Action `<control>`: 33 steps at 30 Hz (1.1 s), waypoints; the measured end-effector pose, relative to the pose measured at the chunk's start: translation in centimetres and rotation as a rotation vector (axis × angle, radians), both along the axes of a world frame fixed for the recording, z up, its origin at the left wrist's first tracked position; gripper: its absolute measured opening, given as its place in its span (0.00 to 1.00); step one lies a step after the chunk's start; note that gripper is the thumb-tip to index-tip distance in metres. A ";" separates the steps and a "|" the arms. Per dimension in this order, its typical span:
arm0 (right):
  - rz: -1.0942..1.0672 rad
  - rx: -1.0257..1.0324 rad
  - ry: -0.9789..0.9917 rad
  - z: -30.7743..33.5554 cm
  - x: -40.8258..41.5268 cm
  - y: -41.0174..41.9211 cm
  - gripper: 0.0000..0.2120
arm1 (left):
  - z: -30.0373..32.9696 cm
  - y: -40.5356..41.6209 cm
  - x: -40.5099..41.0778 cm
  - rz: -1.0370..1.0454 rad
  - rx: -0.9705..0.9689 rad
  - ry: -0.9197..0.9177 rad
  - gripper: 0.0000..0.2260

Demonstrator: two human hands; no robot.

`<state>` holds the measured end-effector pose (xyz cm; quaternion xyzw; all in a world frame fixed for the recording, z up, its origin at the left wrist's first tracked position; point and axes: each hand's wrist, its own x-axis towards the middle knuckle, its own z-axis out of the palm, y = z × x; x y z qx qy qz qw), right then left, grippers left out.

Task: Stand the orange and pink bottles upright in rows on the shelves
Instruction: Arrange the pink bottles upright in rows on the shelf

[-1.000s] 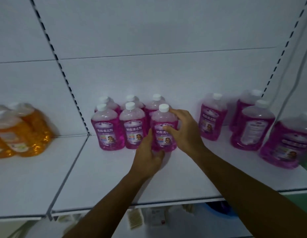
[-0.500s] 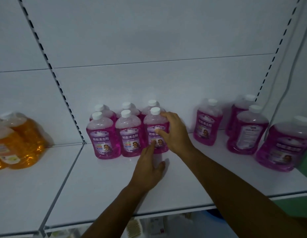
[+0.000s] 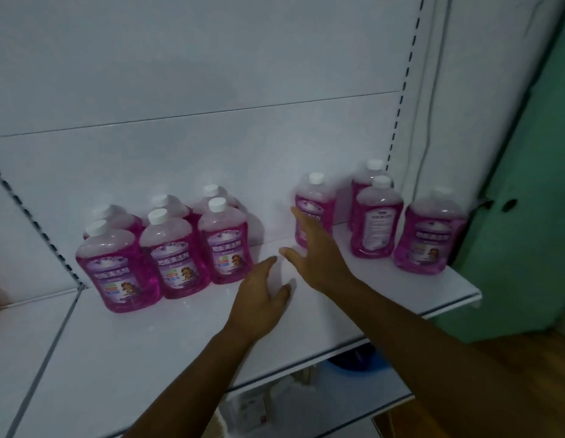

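Observation:
Several pink bottles with white caps stand upright in two rows at the left of the white shelf (image 3: pixel 186 324); the front right one (image 3: pixel 225 243) is nearest my hands. To the right stands a lone pink bottle (image 3: pixel 315 202), then two more (image 3: pixel 375 221) and one at the shelf's end (image 3: pixel 429 238). My right hand (image 3: pixel 312 248) is stretched out with straight fingers in front of the lone bottle, holding nothing. Over the shelf just right of the rows, my left hand (image 3: pixel 259 298) lies flat and empty. No orange bottle is in view.
The shelf's right end (image 3: pixel 470 294) borders a green wall (image 3: pixel 533 184). White back panels with slotted uprights (image 3: pixel 398 118) rise behind. A blue tub (image 3: pixel 357 365) and some packets sit below the shelf. A second shelf section (image 3: pixel 25 352) adjoins at left.
My right hand let go of the front right bottle of the rows and moved right toward the lone bottle. The view swung right, so the orange bottles left the frame.

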<state>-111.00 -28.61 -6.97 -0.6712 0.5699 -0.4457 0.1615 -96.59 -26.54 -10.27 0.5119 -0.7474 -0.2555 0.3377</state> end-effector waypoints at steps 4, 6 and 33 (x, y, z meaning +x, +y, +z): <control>-0.239 -0.064 -0.031 0.3 -5.9 3.0 0.27 | 0.0 -0.2 -4.9 -0.130 0.087 0.032 0.27; -0.308 -0.073 -0.035 0.7 -7.8 4.1 0.25 | 0.1 -0.2 -6.9 -0.160 0.130 0.054 0.28; -0.265 -0.070 0.129 2.5 -5.3 -7.6 0.37 | 1.4 -10.1 -7.7 -0.123 0.185 0.315 0.19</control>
